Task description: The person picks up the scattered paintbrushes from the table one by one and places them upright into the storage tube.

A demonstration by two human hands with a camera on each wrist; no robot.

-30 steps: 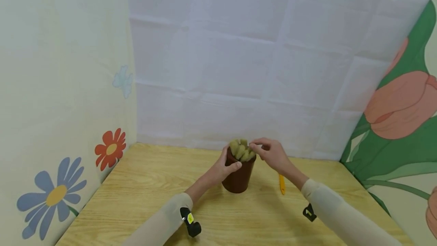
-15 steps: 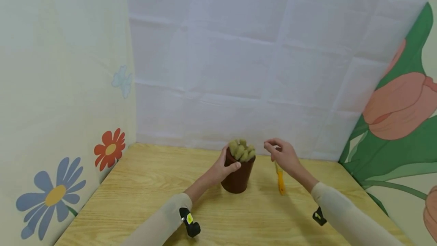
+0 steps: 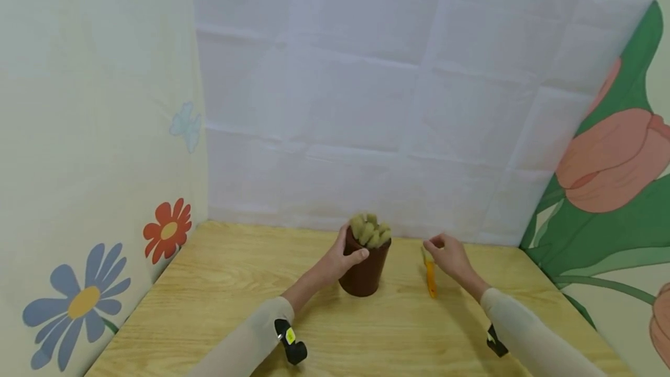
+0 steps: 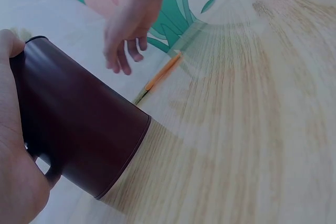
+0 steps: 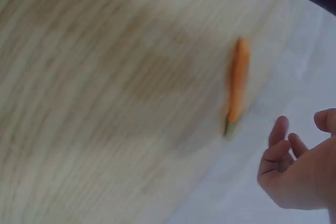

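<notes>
1. The left hand (image 3: 340, 258) grips the brown pot (image 3: 364, 266) near its rim, thumb across the front and fingers curled round the back; the left wrist view shows the palm pressed on the pot's wall.
2. The right hand (image 3: 451, 258) hovers just above the far end of the orange tool (image 3: 430, 275), its fingers loosely curled and holding nothing; whether a fingertip touches the tool cannot be told.
3. The pot stands upright on the wooden table (image 3: 220, 307), at about 12 o'clock from the person and close to the table's back edge, where the white backdrop (image 3: 356, 103) rises.
4. The pot holds a cluster of olive-green cactus stems (image 3: 370, 230) that reach above the rim.
5. The orange tool lies flat on the table at 3 o'clock of the pot, near it but apart, its length running front to back.
6. Bare tabletop stretches toward the person at 6 o'clock and toward 9 o'clock, up to the flower-printed wall (image 3: 89, 298); at 3 o'clock the tulip-printed wall (image 3: 612, 162) closes the space beyond the right hand.
</notes>
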